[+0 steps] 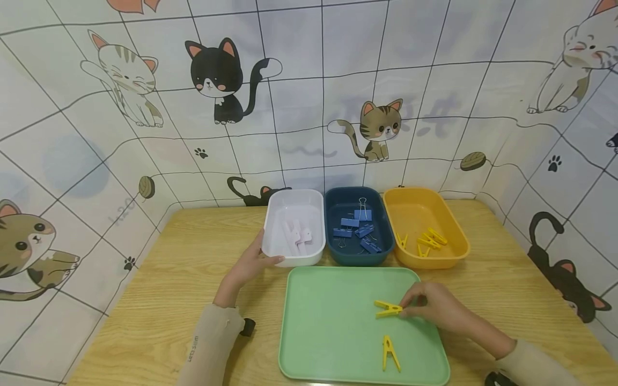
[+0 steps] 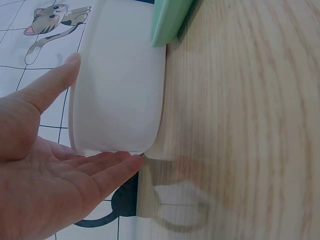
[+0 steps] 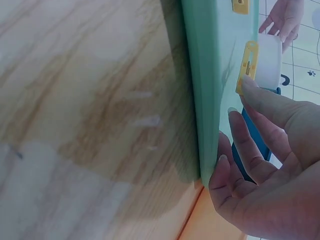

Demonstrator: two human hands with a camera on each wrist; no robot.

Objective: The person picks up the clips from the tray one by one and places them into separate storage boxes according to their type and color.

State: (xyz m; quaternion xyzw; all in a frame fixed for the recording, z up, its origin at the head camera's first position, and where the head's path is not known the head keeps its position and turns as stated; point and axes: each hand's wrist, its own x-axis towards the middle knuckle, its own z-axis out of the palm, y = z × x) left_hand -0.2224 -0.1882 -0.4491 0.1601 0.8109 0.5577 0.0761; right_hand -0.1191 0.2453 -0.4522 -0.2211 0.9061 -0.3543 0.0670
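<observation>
My right hand (image 1: 436,305) pinches the end of a yellow clothespin (image 1: 388,309) between thumb and fingertips, over the green tray (image 1: 333,305). In the right wrist view the thumb lies on that clothespin (image 3: 247,70). A second yellow clothespin (image 1: 388,353) rests on the tray, nearer its front edge. My left hand (image 1: 248,264) touches the near left corner of a white bin (image 1: 294,261), which holds pale clips (image 1: 296,236). In the left wrist view the left thumb and fingers stretch out, fairly straight, against the bin's walls (image 2: 117,80).
Beside the white bin stand a dark blue bin (image 1: 359,259) with several blue binder clips (image 1: 370,245) and a yellow bin (image 1: 429,262) with several yellow clothespins (image 1: 431,239). All sit on a wooden table (image 1: 159,300), before a cat-patterned backdrop (image 1: 299,80).
</observation>
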